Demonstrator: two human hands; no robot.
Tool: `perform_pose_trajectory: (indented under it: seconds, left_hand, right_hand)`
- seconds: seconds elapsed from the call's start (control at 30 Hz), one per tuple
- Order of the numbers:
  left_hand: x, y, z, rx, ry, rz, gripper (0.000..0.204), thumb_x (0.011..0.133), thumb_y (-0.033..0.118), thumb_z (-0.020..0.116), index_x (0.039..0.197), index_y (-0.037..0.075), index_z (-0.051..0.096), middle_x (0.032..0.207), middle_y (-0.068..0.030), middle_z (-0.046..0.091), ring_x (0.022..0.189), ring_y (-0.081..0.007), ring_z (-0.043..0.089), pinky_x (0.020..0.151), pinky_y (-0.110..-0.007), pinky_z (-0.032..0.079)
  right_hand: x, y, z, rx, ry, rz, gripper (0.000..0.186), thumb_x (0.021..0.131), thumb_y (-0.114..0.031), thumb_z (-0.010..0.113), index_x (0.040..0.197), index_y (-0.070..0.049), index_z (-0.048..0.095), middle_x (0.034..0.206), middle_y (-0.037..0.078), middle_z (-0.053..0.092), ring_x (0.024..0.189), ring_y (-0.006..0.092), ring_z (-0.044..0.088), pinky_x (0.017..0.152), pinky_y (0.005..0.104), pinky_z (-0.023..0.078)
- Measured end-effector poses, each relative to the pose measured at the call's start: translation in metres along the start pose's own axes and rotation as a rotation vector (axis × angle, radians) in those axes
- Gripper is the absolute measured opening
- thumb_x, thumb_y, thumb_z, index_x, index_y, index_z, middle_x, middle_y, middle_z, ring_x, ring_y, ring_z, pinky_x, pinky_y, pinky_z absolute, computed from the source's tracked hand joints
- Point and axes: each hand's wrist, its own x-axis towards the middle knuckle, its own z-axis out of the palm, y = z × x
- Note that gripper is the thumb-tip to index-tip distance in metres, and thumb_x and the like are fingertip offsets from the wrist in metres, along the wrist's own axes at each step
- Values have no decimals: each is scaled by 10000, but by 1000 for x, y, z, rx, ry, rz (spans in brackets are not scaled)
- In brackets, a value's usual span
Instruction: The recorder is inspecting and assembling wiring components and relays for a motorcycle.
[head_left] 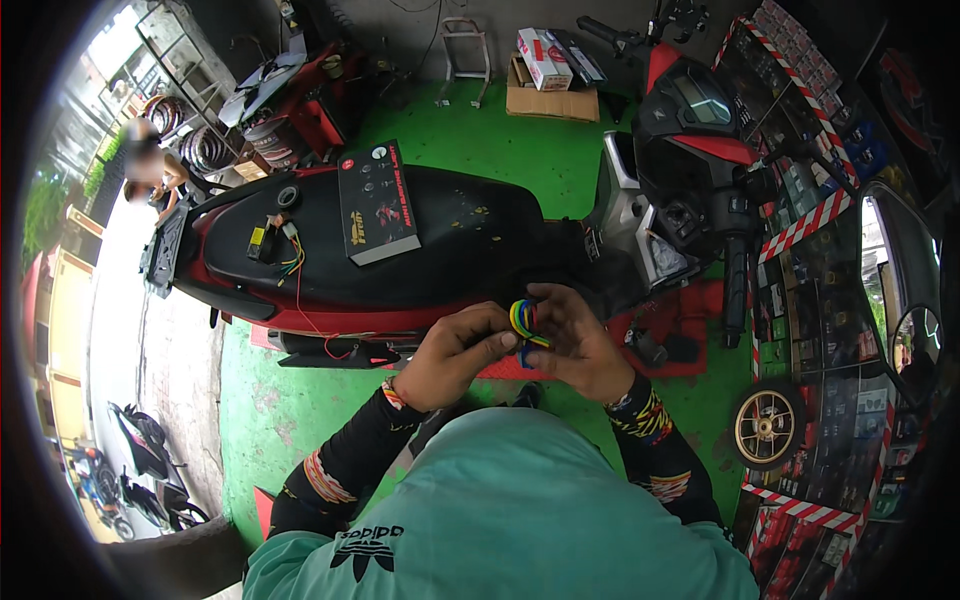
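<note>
A coiled bundle of coloured wires (522, 322), showing yellow, green, blue and red, is held between my two hands in front of the scooter's seat. My left hand (455, 352) pinches its left side between thumb and fingers. On the other side, my right hand (580, 345) curls its fingers and thumb round it. A small blue piece shows below the coil, too small to name. Beyond my hands stretches the black scooter seat (470, 215). On it lie a black box (375, 200) with printed pictures and a small relay-like part with a connector and wires (264, 243).
A black ring (288, 196) sits on the seat's rear. The handlebar grip (735, 290) juts out at right, near a gold wheel (768, 425) and a glass display case (825, 330) edged in striped tape. Cartons (550, 100) stand behind. A person (155, 170) is at far left.
</note>
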Motion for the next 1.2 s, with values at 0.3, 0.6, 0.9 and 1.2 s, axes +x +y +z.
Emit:
perform_pose_trajectory:
  seconds: [0.3,0.6,0.9,1.2]
  left_hand:
    - [-7,-4,-13,-311,-380,-270,199,1011,184,594,958,-1,647,925,-27,617,851,-109,564,771,-290,463]
    - [-16,-13,-51,53,-447,-267,136,914,107,614,890,-21,653,864,-44,652,820,-130,595,755,-300,475]
    - [7,-89,10,817,-257,-5,358,859,375,772,885,18,749,782,-171,694,737,-346,692,701,-454,551]
    - [23,-17,27,492,-91,446,474,684,140,919,1075,37,672,994,-95,631,783,-224,646,672,-344,545]
  right_hand:
    - [6,-24,-10,-1233,-102,-816,344,690,36,769,1006,-82,701,1292,167,522,1180,370,602,914,429,557]
    - [-6,-46,-28,-1287,43,-769,382,711,19,792,1064,-87,692,1233,155,592,1045,312,676,815,375,591]
    - [-28,-30,-22,-926,218,-122,373,815,-171,857,1101,-40,657,969,105,683,853,258,704,774,359,561]
    - [-61,-32,-29,-1024,296,-310,448,726,-273,933,1032,-43,701,928,78,715,790,215,704,679,333,553]
